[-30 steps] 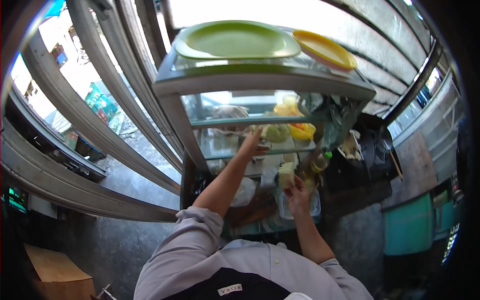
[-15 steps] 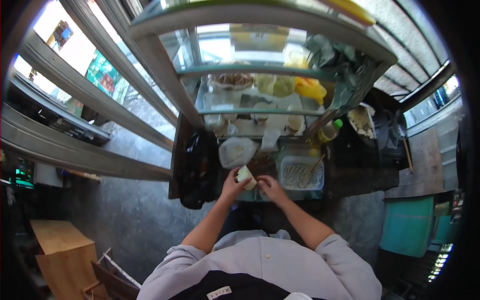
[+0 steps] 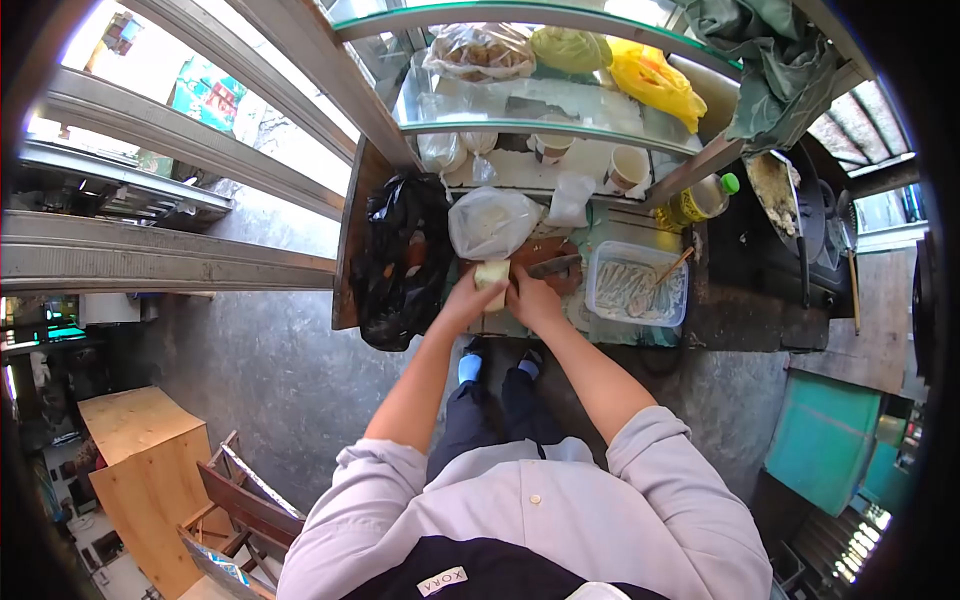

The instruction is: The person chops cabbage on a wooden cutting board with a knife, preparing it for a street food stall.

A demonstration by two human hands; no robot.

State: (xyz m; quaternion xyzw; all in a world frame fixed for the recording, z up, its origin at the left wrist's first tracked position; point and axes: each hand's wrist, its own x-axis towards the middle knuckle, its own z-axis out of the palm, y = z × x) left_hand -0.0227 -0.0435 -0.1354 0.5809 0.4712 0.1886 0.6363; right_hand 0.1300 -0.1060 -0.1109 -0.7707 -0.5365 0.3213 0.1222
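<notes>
Left hand clamped on pale vegetable piece, at near-left edge of brown board. Right hand at board's near edge, fingers curled; can't tell if gripping knife on board. Plastic tub right of board, black bag left.

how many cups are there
2: one cup below the glass shelf, the other cup to its right, nearer the bottle. More may be hidden.
</notes>
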